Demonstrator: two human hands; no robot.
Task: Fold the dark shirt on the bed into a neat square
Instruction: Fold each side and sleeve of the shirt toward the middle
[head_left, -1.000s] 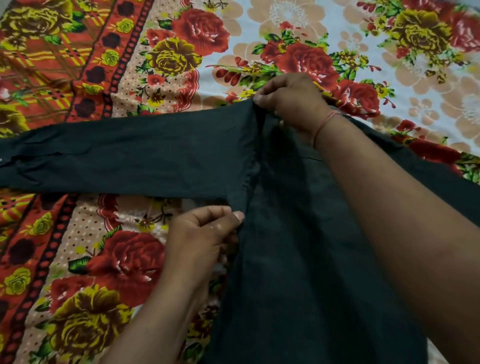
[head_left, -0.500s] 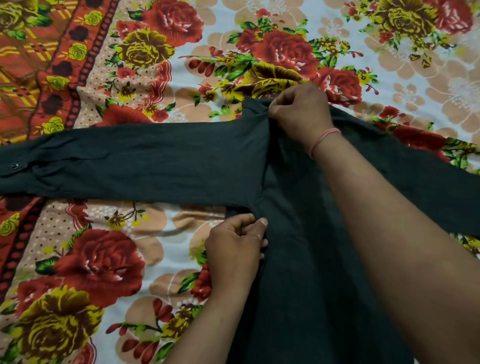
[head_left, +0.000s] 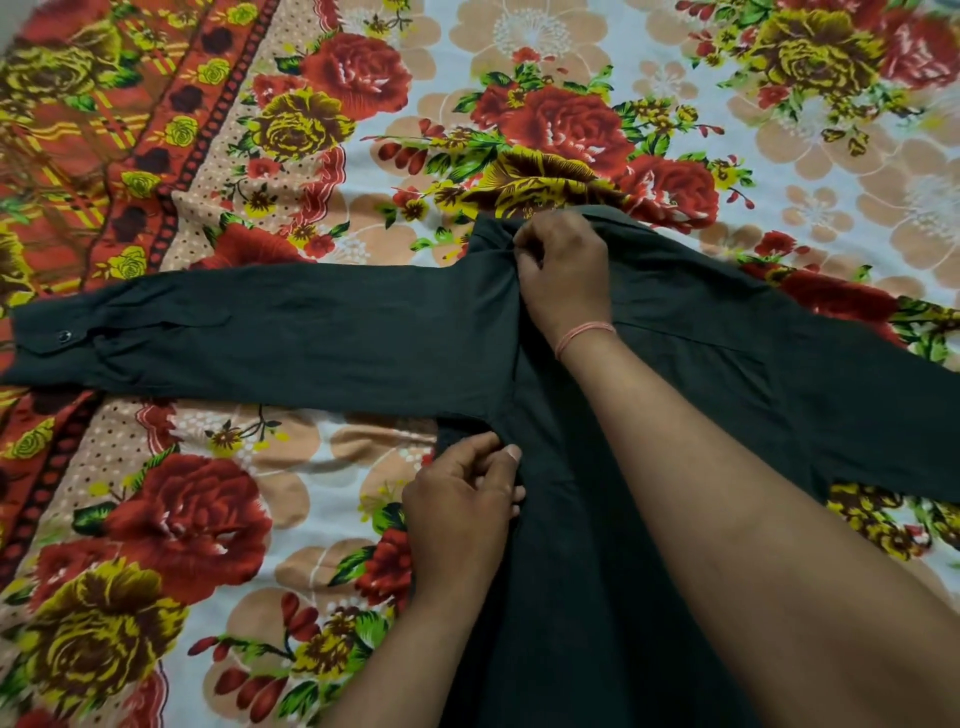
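The dark shirt (head_left: 597, 571) lies flat on the flowered bedsheet (head_left: 208, 519), its body running toward me. One long sleeve (head_left: 260, 338) stretches straight out to the left, its buttoned cuff at the far left edge. The other sleeve runs off to the right, partly under my right forearm. My right hand (head_left: 563, 270) pinches the fabric at the shoulder, just below the collar. My left hand (head_left: 462, 499) pinches the shirt's left side edge, right under the armpit of the outstretched sleeve.
The bedsheet with large red and yellow roses covers the whole view. A patterned orange border band (head_left: 78, 156) runs along its left side. Bare sheet shows above the collar and to the left of the shirt body.
Both hands have shifted a little to the right with the shoulder fold, which now lies flatter. More of the left sleeve and its cuff has come into view.
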